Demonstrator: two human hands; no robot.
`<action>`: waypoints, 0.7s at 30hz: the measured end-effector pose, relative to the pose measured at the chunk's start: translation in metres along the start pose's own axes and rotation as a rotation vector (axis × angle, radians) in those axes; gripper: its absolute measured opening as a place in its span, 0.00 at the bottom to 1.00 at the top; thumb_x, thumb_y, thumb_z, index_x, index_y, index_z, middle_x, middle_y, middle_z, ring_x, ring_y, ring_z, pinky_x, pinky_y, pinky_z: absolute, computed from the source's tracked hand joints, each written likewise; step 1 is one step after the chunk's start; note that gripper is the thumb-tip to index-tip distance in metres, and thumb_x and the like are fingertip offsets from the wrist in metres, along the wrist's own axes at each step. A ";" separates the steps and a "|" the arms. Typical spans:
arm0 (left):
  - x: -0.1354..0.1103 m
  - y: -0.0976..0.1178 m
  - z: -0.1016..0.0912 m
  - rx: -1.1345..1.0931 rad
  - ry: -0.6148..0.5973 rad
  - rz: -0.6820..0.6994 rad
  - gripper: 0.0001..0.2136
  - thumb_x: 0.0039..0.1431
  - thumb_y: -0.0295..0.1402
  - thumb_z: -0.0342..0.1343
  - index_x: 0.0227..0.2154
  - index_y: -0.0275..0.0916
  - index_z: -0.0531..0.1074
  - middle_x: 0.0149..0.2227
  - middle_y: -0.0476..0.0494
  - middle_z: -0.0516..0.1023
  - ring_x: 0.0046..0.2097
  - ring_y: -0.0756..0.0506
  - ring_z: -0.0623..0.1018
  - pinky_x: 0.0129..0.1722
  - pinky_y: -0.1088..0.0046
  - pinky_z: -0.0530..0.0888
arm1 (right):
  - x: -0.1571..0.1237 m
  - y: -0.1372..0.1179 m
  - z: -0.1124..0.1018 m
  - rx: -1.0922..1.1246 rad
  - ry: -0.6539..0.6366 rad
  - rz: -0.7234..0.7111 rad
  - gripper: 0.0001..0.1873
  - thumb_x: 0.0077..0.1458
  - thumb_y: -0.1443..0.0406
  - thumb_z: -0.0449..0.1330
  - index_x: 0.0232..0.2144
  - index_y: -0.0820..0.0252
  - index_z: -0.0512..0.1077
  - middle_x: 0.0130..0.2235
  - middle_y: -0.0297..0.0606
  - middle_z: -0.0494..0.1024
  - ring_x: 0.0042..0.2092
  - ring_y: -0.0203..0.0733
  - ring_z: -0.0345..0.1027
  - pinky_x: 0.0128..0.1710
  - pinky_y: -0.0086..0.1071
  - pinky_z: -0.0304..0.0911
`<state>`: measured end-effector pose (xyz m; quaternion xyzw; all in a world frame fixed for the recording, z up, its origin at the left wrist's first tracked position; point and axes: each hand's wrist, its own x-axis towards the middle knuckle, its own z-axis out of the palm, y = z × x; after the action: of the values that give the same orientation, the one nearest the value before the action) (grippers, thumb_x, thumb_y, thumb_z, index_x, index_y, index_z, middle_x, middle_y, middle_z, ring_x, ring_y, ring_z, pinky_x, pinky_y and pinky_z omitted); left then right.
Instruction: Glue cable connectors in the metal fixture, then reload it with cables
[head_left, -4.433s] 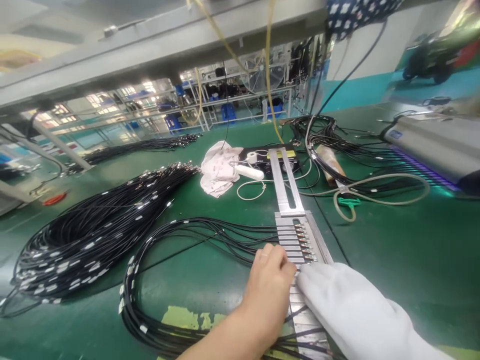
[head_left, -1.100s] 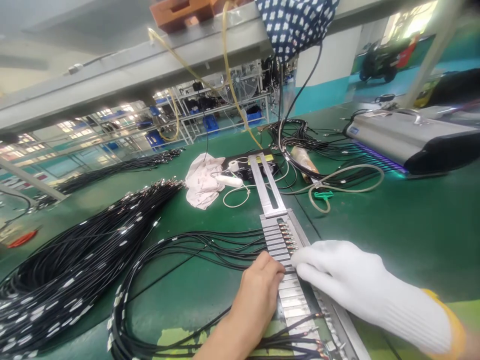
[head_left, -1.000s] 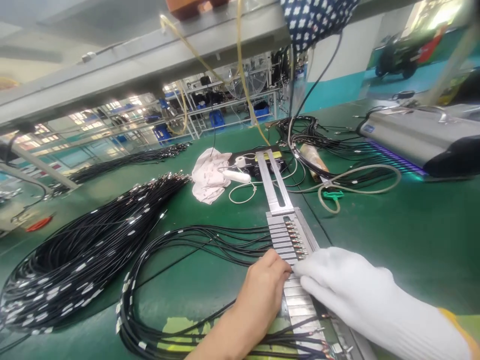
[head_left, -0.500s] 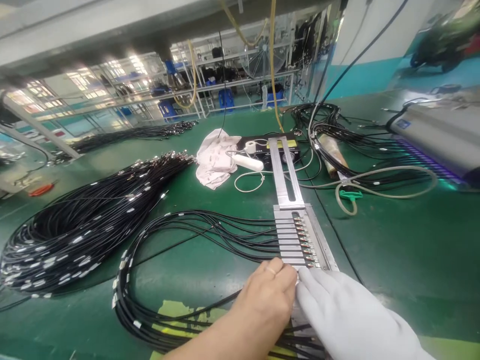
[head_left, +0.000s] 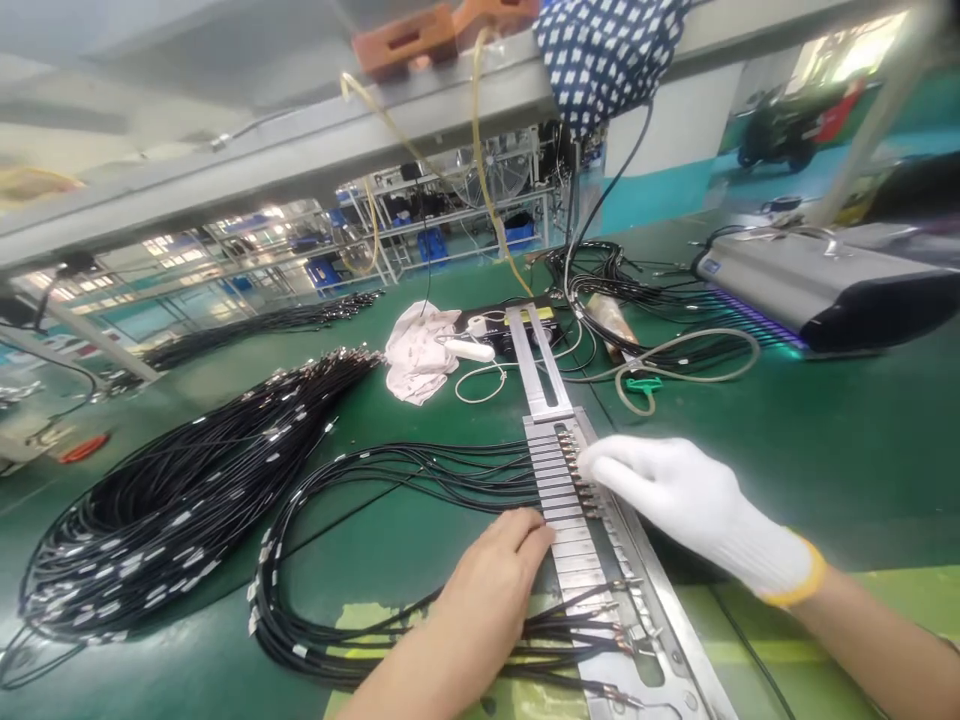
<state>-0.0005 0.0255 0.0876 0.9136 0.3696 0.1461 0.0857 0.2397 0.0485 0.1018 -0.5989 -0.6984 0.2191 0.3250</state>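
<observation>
A long metal slotted fixture (head_left: pixel 564 505) lies on the green bench, with the metal-tipped ends of thin black cables (head_left: pixel 420 470) seated in its slots. My bare left hand (head_left: pixel 495 565) rests at the fixture's left edge, fingers bent down onto the cables. My right hand (head_left: pixel 675 495), in a white knit glove, reaches over the fixture with its fingertips on the connector tips near the upper slots. More cable ends (head_left: pixel 600 640) lie across the fixture's near part.
A large bundle of black cables (head_left: pixel 172 490) covers the left of the bench. Behind the fixture lie a crumpled cloth (head_left: pixel 420 350), a black box (head_left: pixel 517 325), a beige cord (head_left: pixel 675 365) and a tangle of wires. A grey machine (head_left: pixel 817 285) stands at right.
My gloved right hand has moved up the fixture to the connector tips farther from me. My left hand has slid back a little and lies flatter. The view has tilted upward.
</observation>
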 end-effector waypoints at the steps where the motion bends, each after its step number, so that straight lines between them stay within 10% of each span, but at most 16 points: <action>1: -0.003 0.002 -0.002 -0.066 -0.024 -0.067 0.13 0.65 0.17 0.46 0.43 0.31 0.76 0.48 0.37 0.74 0.49 0.42 0.73 0.52 0.64 0.71 | 0.001 -0.002 -0.003 0.055 0.017 0.024 0.22 0.60 0.49 0.50 0.39 0.49 0.79 0.45 0.29 0.80 0.48 0.46 0.73 0.48 0.39 0.62; 6: -0.005 0.014 -0.010 -0.357 -0.263 -0.376 0.05 0.64 0.27 0.56 0.34 0.35 0.77 0.39 0.45 0.76 0.41 0.47 0.73 0.44 0.71 0.68 | 0.001 -0.006 -0.001 0.145 0.072 0.050 0.25 0.55 0.45 0.48 0.35 0.49 0.79 0.42 0.27 0.81 0.46 0.46 0.73 0.48 0.40 0.62; 13: 0.000 0.011 -0.012 -0.472 -0.304 -0.538 0.07 0.63 0.30 0.56 0.33 0.36 0.78 0.36 0.47 0.76 0.40 0.47 0.72 0.42 0.73 0.66 | 0.001 -0.001 -0.001 0.085 0.074 0.039 0.23 0.59 0.47 0.47 0.36 0.46 0.78 0.41 0.23 0.80 0.44 0.41 0.73 0.44 0.37 0.62; 21: -0.023 0.001 -0.020 -0.445 -0.283 -0.432 0.09 0.57 0.27 0.62 0.41 0.37 0.72 0.46 0.46 0.73 0.49 0.45 0.71 0.53 0.67 0.66 | 0.001 0.016 0.001 0.005 0.071 0.059 0.17 0.64 0.46 0.50 0.40 0.37 0.78 0.45 0.18 0.79 0.47 0.42 0.72 0.50 0.38 0.62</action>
<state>-0.0229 0.0096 0.1020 0.7843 0.4981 0.0735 0.3624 0.2500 0.0527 0.0902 -0.6257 -0.6681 0.2088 0.3443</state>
